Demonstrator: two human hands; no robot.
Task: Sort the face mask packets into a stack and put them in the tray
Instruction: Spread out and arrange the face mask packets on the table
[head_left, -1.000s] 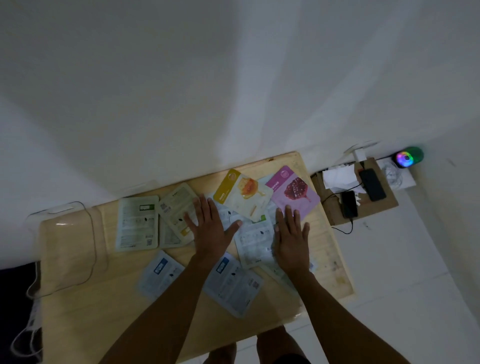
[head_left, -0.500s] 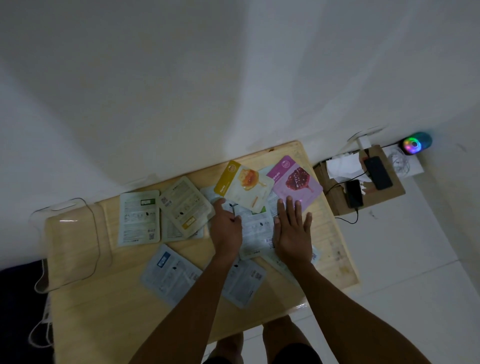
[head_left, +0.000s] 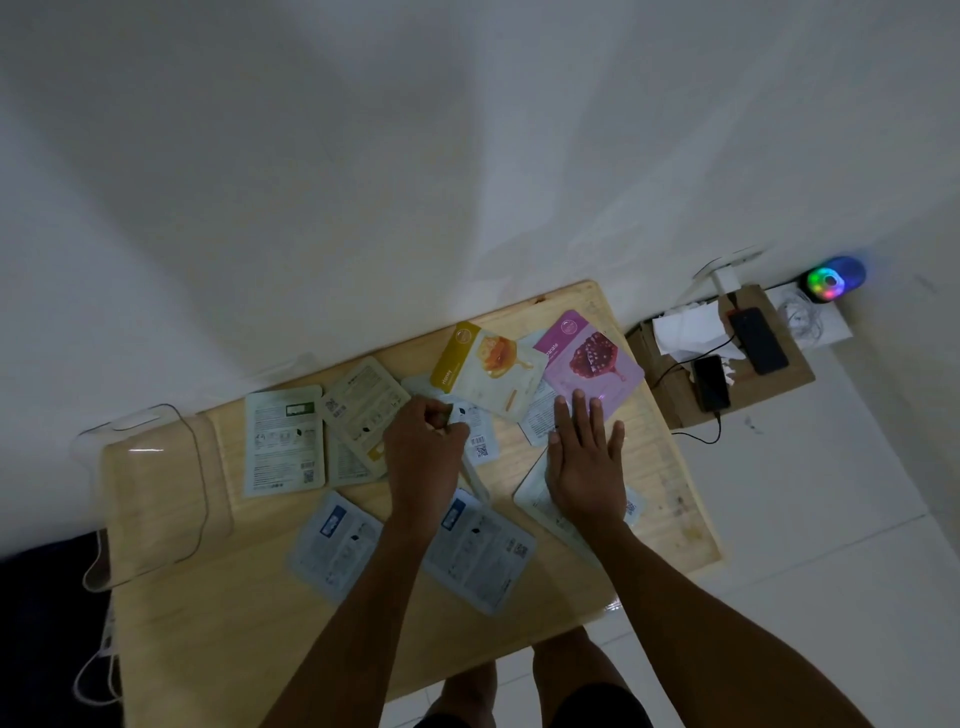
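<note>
Several face mask packets lie scattered on a wooden table (head_left: 218, 639). A yellow honey packet (head_left: 485, 366) and a purple pomegranate packet (head_left: 589, 364) sit at the far right. Pale green packets (head_left: 283, 441) lie to the left, light blue ones (head_left: 332, 545) nearer me. My left hand (head_left: 423, 449) is curled, pinching the edge of a white packet (head_left: 478, 434) in the middle. My right hand (head_left: 587, 457) lies flat with fingers spread on another white packet (head_left: 540, 493). A clear tray (head_left: 156, 488) rests at the table's left end.
A white wall runs behind the table. A low cardboard box (head_left: 779, 374) to the right holds two phones (head_left: 758, 338), cables and paper. A glowing coloured speaker (head_left: 831, 278) sits on the floor beyond it. A white cable (head_left: 197, 467) loops over the tray.
My left hand went from flat on the packets to curled, pinching the edge of a white packet. My right hand stayed flat. The camera view shifted slightly.
</note>
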